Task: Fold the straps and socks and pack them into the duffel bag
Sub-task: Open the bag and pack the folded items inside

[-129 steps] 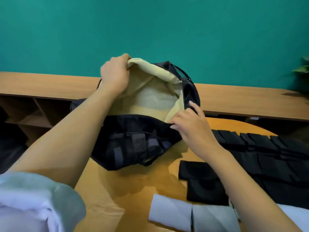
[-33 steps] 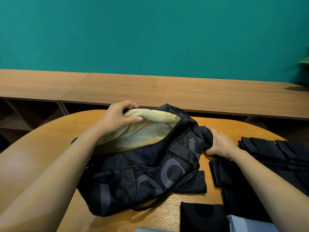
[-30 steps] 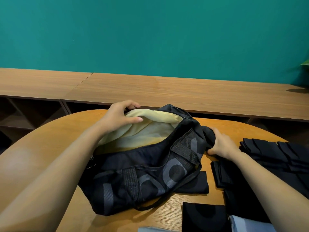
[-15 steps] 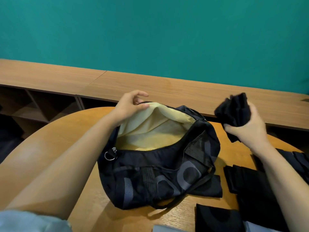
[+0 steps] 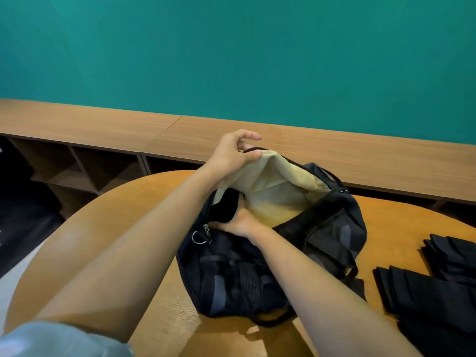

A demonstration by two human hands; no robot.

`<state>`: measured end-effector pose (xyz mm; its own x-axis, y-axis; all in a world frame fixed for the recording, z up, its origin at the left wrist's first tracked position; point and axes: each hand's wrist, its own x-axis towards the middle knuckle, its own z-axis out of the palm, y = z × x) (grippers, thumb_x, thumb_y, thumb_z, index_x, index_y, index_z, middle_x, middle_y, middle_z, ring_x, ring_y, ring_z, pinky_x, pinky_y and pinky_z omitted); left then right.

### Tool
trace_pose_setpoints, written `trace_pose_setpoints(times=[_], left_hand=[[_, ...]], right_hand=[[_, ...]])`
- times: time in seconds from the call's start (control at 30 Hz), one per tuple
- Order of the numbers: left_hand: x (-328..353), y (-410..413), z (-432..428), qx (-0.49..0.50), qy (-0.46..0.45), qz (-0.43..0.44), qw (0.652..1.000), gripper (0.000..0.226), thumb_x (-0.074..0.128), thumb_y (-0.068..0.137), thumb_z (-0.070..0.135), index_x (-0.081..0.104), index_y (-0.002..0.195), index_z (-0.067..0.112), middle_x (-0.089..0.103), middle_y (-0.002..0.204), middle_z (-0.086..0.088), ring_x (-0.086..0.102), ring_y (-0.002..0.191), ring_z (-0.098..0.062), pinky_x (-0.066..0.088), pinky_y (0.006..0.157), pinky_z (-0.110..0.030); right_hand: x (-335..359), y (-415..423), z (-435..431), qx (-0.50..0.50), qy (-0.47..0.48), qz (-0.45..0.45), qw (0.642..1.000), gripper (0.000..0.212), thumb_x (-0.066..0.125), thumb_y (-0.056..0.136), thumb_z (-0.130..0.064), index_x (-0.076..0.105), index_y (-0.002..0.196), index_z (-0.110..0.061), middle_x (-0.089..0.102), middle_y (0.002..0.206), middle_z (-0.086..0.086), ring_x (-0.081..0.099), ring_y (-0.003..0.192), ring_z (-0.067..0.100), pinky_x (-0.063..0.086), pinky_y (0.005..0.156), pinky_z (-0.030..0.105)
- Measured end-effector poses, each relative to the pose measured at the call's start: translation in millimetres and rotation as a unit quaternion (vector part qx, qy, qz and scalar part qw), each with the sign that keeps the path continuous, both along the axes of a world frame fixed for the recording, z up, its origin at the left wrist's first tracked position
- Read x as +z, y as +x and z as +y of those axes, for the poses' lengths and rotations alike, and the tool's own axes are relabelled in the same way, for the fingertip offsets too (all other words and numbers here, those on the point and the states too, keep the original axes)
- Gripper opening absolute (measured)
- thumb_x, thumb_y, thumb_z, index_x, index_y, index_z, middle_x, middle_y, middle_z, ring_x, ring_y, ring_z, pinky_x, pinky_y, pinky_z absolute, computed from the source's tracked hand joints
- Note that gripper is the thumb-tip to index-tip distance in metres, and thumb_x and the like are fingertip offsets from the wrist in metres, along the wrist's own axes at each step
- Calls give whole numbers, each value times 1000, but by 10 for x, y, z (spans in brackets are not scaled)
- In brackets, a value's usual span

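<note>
- Left grip (image 5: 231,158) pinches the bag (image 5: 332,228) rim, holding it open.
- Right grip (image 5: 240,222) clasps a black bundle (image 5: 224,209) inside the bag.
- Black stacks (image 5: 425,292) lie on the counter (image 5: 116,220).

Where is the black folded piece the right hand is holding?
In the head view, the black folded piece is inside the left end of the duffel bag, against the cream lining, below the left hand.

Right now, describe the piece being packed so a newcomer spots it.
The black duffel bag sits on the round wooden table, its cream lining held open by the left hand. At the opening's left end the right hand grips a black folded piece. Unlike the black stacks on the table's right, it lies inside against the lining.
</note>
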<state>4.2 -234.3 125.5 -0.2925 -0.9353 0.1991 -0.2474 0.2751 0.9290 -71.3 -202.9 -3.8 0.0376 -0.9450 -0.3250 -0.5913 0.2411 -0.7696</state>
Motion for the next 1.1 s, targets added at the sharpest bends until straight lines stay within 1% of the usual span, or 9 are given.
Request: trace_pose_setpoints(times=[0.07, 0.17, 0.33, 0.4, 0.5, 0.67, 0.77, 0.83, 1.1], left_hand=[[-44, 70, -23, 2, 7, -13, 1000, 27, 70, 87, 6, 61, 109, 20, 56, 82, -4, 55, 73, -10, 45, 68, -20], [-136, 154, -30, 2, 30, 8, 1000, 26, 70, 87, 6, 62, 106, 21, 58, 89, -12, 58, 77, -16, 47, 72, -25], [-227, 155, -5, -2, 38, 11, 999, 24, 71, 87, 11, 64, 102, 29, 58, 92, -12, 60, 81, -18, 49, 77, -32], [-257, 152, 24, 0, 45, 10, 999, 23, 71, 88, 12, 65, 103, 29, 60, 92, -12, 60, 81, -19, 49, 77, -32], [-315, 139, 84, 2, 53, 21, 998, 23, 69, 88, 8, 64, 104, 23, 59, 86, -9, 57, 76, -16, 48, 72, -24], [-434, 82, 179, 29, 31, -4, 999, 21, 68, 89, 10, 66, 104, 24, 57, 82, 4, 52, 74, -7, 43, 68, -16], [-495, -13, 237, 37, 37, 13, 999, 21, 67, 90, 7, 67, 109, 15, 59, 81, 5, 53, 72, -4, 43, 64, -8], [-533, -69, 251, 39, 48, 21, 998, 22, 67, 89, 8, 67, 110, 15, 63, 88, 0, 56, 79, -9, 44, 70, -15], [-690, -169, 255, 43, 49, 7, 998, 24, 71, 87, 14, 69, 97, 36, 67, 108, -13, 59, 90, -19, 46, 80, -33]], right_hand=[[-75, 80, 87, -34, 51, -99, 993, 125, 52, 57, -92, 1, 155, -34, 26, 157, 0, 27, 144, 29, 28, 116, 45], [-100, -11, 88, -106, 57, -132, 984, 92, 20, 82, -84, 9, 156, -31, 12, 163, 1, 11, 149, 27, 14, 120, 49], [44, 114, 525, 52, 63, -174, 981, 70, 12, 95, -70, 11, 155, -34, 9, 161, -14, 6, 149, 12, 5, 121, 38], [84, 41, 641, 134, -50, 7, 990, 66, 6, 97, -65, 12, 155, -34, 11, 163, -6, 2, 150, 14, -7, 120, 46], [-19, -295, 782, 189, -235, 331, 894, 80, -9, 88, -71, 16, 154, -35, 14, 163, 2, 0, 150, 32, -15, 115, 56], [-529, -735, 1203, 248, -150, 442, 849, 68, 11, 98, -69, 46, 144, -33, 51, 144, 10, 47, 127, 50, 7, 108, 62], [-453, -749, 1269, 258, -171, 415, 856, 75, 0, 91, -72, 23, 153, -36, 23, 160, 9, 16, 145, 47, -7, 112, 59], [-283, -773, 1306, 242, -196, 382, 870, 78, -3, 87, -71, 12, 155, -36, 8, 164, 3, -5, 149, 35, -16, 114, 56], [148, -1687, 1750, 126, -259, 313, 905, 55, 26, 100, -54, 28, 151, -34, 21, 159, -16, 2, 149, 6, -9, 120, 31]])
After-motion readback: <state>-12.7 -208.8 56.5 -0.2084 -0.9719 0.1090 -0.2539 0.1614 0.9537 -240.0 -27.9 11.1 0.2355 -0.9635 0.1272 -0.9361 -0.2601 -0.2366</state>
